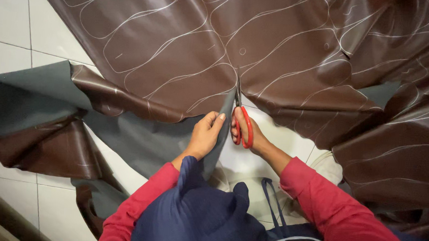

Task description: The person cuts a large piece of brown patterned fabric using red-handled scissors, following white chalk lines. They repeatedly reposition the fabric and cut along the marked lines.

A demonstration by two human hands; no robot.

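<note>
- Brown sheet [188, 52] of shiny leather-like material, with thin white outlines drawn on it, lies spread over the white tiled floor [6, 24] in front of the person and fills most of the upper view.
- Its grey back side [32, 98] shows where the material is folded over at the left and under the left hand.
- One straight cut runs from the near edge up into the sheet, and the blades of the red-handled scissors [241, 121] stand in it, tips pointing away from the person.
- Right hand [245, 131] holds the scissors, fingers passed through the red loops and closed around them.
- Left hand [206, 134] pinches the cut edge just beside the blades, thumb on top, the other fingers curled under the flap.
- Judging from this, the cutting is in an early part: the slit is short, and nearly all drawn shapes are uncut.
- Red sleeves [326, 202] and a dark blue cloth [196, 216] on the lap are nearest to the camera.
</note>
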